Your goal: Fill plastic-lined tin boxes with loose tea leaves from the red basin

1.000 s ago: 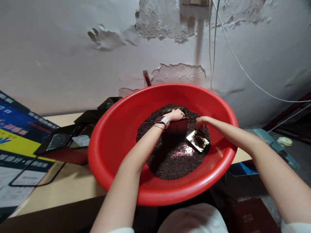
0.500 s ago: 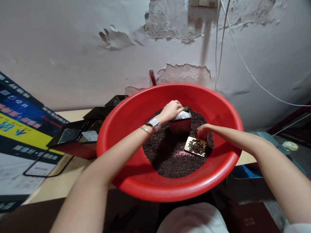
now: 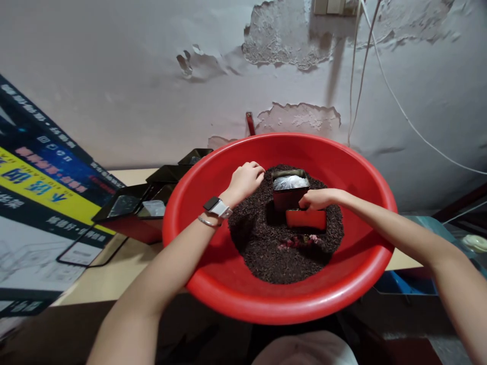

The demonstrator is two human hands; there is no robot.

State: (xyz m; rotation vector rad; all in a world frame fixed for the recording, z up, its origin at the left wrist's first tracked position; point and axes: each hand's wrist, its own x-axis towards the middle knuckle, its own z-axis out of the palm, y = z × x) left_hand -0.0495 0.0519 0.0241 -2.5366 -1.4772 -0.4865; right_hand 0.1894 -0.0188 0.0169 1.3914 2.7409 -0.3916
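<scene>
A large red plastic basin [image 3: 190,223] holds a bed of dark, dry, tea-like leaves [image 3: 274,263]. On the leaves stands a rectangular tin [image 3: 285,198] with a white plastic bag [image 3: 291,182] in its mouth. My right hand [image 3: 315,199] grips a small red tin lid [image 3: 306,219], tilted with its red outer face toward me, just in front of the tin. To the left of the tin my left hand [image 3: 247,181] hovers over the leaves, holding nothing, its fingers loosely bent. Pinkish bits [image 3: 299,242] lie on the leaves below the lid.
Several dark and red tins [image 3: 144,213] with plastic liners stand left of the basin on a pale table [image 3: 102,284]. A printed box [image 3: 49,203] leans at the far left. Behind is a peeling wall [image 3: 152,101] with hanging cables [image 3: 361,76].
My left hand has come off the tin and moved left. My right hand has tipped the lid, which lay flat with leaves on its gold inside, so its red outside now shows.
</scene>
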